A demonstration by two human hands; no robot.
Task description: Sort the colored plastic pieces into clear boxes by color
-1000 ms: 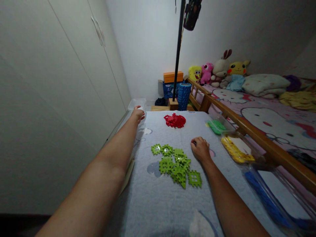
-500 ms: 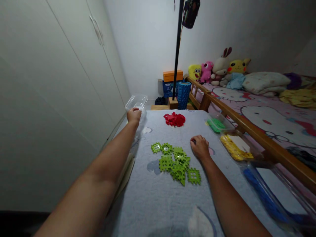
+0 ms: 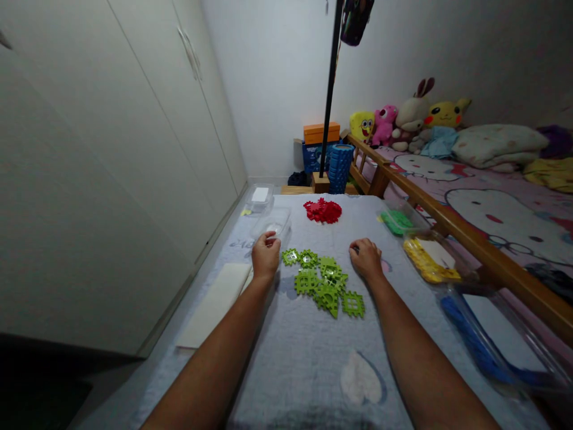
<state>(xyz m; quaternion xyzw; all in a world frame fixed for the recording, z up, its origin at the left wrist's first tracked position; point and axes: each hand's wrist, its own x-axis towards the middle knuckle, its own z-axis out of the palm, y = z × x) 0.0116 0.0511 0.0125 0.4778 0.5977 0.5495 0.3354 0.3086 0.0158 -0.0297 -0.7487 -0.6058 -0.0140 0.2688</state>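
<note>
My left hand [image 3: 265, 257] is closed at the near edge of a clear plastic box [image 3: 283, 222], its fingertips pinching the rim. A second clear box [image 3: 265, 205] with a white card on it stands just behind. To the right of this hand lies a loose group of lime-green toothed plastic building pieces [image 3: 330, 280], squares and a triangle among them. My right hand [image 3: 367, 258] rests on the cloth beside them, fingers curled in; whatever they hold, if anything, is hidden. Farther off sits a heap of red pieces [image 3: 323, 211].
Along the right edge are clear boxes of green pieces [image 3: 397, 222], yellow pieces [image 3: 427, 263] and blue pieces [image 3: 474, 340], beside a wooden bed rail [image 3: 430, 203]. A pale flat board [image 3: 215, 307] lies left, under my forearm. A black pole [image 3: 330, 89] rises beyond the table.
My left hand has drawn the clear box nearer and to the right, beside the lime-green pieces. The box with the white card now shows behind it. My right hand stays put.
</note>
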